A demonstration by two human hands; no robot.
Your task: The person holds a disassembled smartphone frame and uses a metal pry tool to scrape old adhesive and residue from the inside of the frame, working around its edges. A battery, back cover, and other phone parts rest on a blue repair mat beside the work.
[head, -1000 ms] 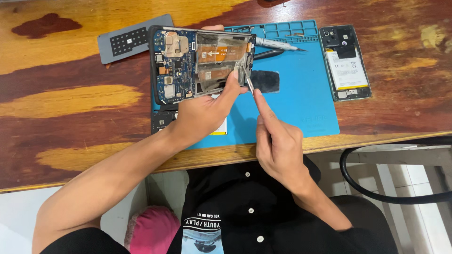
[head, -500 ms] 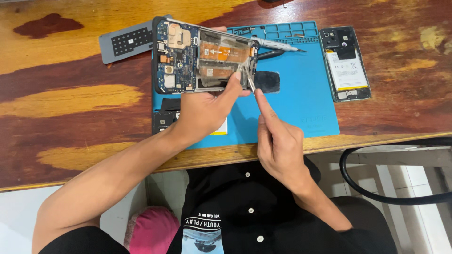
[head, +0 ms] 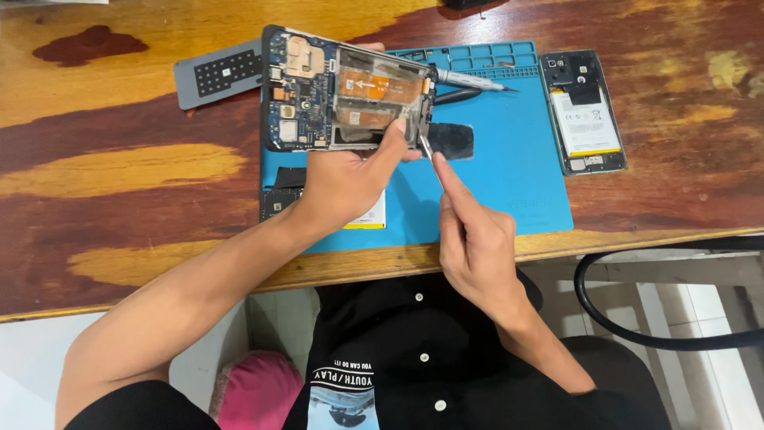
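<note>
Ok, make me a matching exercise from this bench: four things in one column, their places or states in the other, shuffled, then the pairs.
Things:
1. opened phone
2. thin metal tool
3. second phone
4. grey plate

Places or states:
A. flat on bare wood, right of the blue mat
B. pinched in the right hand
C. on the wood, left of the mat
D. held tilted above the mat by the left hand

Pairs: 1-D, 2-B, 3-A, 4-C
</note>
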